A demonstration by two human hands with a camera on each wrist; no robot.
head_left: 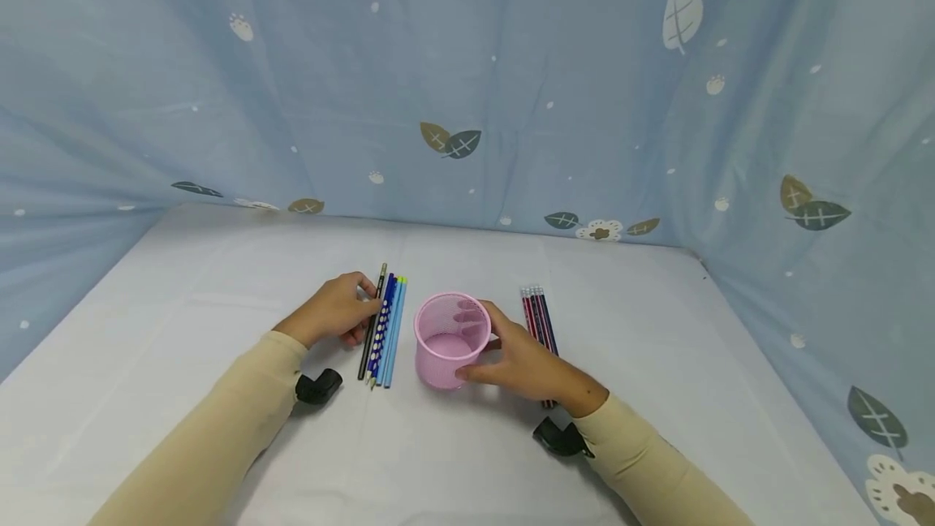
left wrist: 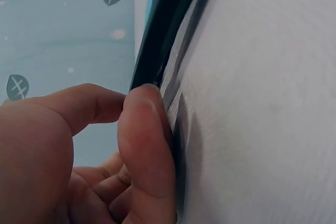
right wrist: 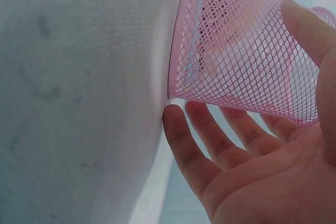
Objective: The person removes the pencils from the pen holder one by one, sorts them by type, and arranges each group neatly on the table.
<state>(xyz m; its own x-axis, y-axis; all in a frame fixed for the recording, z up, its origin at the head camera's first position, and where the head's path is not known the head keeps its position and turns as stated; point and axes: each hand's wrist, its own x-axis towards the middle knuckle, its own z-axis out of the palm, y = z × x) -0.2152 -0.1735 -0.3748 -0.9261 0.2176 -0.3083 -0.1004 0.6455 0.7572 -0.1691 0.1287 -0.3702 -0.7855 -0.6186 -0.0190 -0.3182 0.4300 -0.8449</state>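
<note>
My left hand (head_left: 332,313) pinches a black pencil (head_left: 363,365) at the left edge of a row of pencils. In the left wrist view, thumb and forefinger meet on the dark pencil (left wrist: 163,30). Beside it lie dark blue pencils with white dots (head_left: 379,339) and light blue pencils (head_left: 395,331). A pink mesh pen holder (head_left: 438,368) stands upright at the middle, with nothing inside. My right hand (head_left: 529,360) holds it from the right, thumb on the near side and fingers around the back. Its mesh wall (right wrist: 247,51) fills much of the right wrist view.
Red and dark striped pencils (head_left: 539,315) lie side by side right of the pen holder, partly hidden under the right forearm. A white cloth (head_left: 453,461) covers the table. Blue leaf-patterned fabric (head_left: 351,79) hangs behind it and at both sides.
</note>
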